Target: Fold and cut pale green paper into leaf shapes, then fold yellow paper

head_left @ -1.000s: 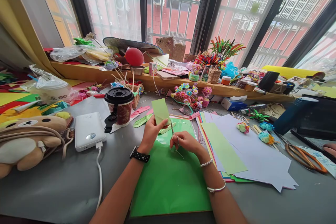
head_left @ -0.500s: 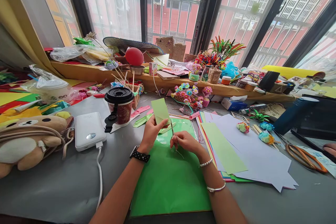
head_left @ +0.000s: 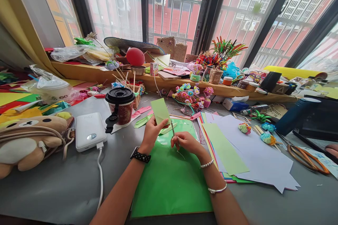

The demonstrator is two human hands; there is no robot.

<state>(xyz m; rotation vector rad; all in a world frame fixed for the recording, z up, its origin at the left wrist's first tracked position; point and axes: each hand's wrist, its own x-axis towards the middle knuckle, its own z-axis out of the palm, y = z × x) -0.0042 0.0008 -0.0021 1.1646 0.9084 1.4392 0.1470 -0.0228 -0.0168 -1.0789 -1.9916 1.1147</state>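
Pinched in my left hand (head_left: 151, 134) is a light green piece of paper (head_left: 160, 109), held up above the desk. My right hand (head_left: 186, 142) is closed on a small pair of scissors (head_left: 173, 129), whose blades point up at the paper's right edge. Most of the scissors' handles are hidden by my fingers. Below both hands lies a large green sheet (head_left: 171, 182). A thin pale strip (head_left: 181, 154) hangs or lies just under my right hand. Folded light green pieces (head_left: 144, 121) rest behind my left hand.
Left stand a lidded coffee cup (head_left: 120, 105), a white power bank (head_left: 90, 132) with a cable and a plush bear (head_left: 29, 140). On the right are a stack of paper sheets (head_left: 258, 158), orange-handled scissors (head_left: 307, 158) and a dark blue bottle (head_left: 298, 116). Another person's hand (head_left: 333, 150) shows at the right edge.
The light green paper in my left hand has shifted very slightly to the left. My right hand stays in nearly the same place with the scissors.
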